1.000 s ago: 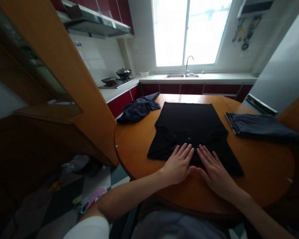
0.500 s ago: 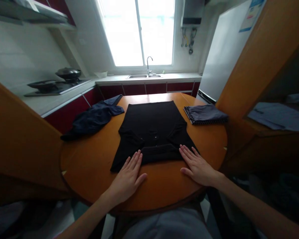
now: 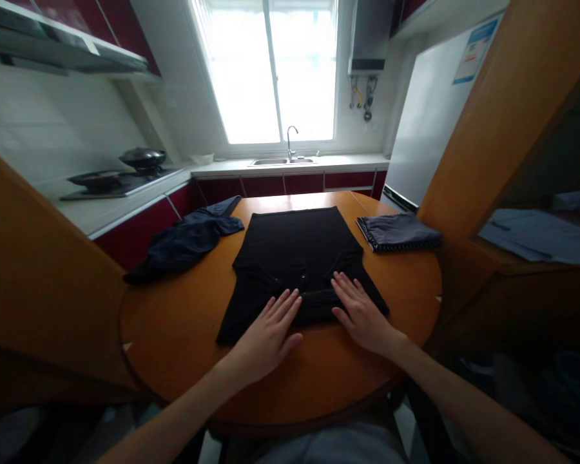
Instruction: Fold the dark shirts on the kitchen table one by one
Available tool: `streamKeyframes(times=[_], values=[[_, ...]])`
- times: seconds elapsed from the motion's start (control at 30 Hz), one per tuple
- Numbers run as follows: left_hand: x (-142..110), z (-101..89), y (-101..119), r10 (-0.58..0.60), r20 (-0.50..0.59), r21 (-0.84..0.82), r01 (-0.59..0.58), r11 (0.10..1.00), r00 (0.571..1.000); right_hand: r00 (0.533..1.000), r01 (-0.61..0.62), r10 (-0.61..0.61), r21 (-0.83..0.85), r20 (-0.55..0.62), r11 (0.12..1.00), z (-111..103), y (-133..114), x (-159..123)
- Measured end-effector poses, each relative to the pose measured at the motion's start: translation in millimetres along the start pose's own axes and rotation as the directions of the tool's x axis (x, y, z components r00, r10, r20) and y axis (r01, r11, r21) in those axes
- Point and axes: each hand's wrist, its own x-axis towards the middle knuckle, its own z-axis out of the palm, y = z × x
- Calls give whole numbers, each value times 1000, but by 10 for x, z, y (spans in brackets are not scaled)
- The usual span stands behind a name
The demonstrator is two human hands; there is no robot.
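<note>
The black top (image 3: 294,241) lies spread on the round table (image 3: 174,328), right in front of me, its plain end towards the window (image 3: 299,77) and its buttoned part near me. My left hand (image 3: 265,340) grips nothing: the fingers are held together, laid on the near edge, with the thumb out towards the bare wood. My right hand (image 3: 365,319) is unclenched too, its fingers on the cloth further right and its thumb apart. I judge that flat fingers suit thin cloth, since they can press it down without bunching it up. Between my 2 hands runs the folded band (image 3: 319,306); with a hand near each end, I can probably keep it level.

The top sits mid-table, I think, so that its full width is supported and within my reach. To its left, the blue garment (image 3: 188,237) lies crumpled near the edge. To its right, the grey stack (image 3: 399,231) is folded, seemingly set aside to leave the middle for the top.
</note>
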Motion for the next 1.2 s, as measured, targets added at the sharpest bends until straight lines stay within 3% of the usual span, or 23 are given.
streamKeyframes(times=[0.07, 0.17, 0.37, 0.63, 0.8, 1.0, 1.2], values=[[168, 51, -22, 18, 38, -33, -17, 999, 999, 990, 88, -91, 31, 108, 996, 115, -151, 102], [228, 145, -68, 15, 68, -62, -11, 998, 998, 974, 119, -126, 47, 191, 992, 203, -216, 138], [164, 221, -141, 5, 53, -85, -1, 996, 999, 976, 112, -116, 32, 183, 993, 185, -131, 119], [226, 135, -173, 90, 50, 37, -92, 995, 995, 946, 312, -294, -142, 136, 939, 107, -78, 219], [-21, -19, -334, 71, 76, 62, -76, 995, 995, 941, 332, -305, -216, 149, 918, -14, 133, 100], [-516, -187, -671, -10, 26, 33, 9, 999, 1000, 951, 308, -294, -193, 95, 932, -237, 591, -207], [-744, -305, -948, 95, 31, -45, -94, 995, 995, 908, 415, -405, -104, 105, 904, -385, 933, -321]])
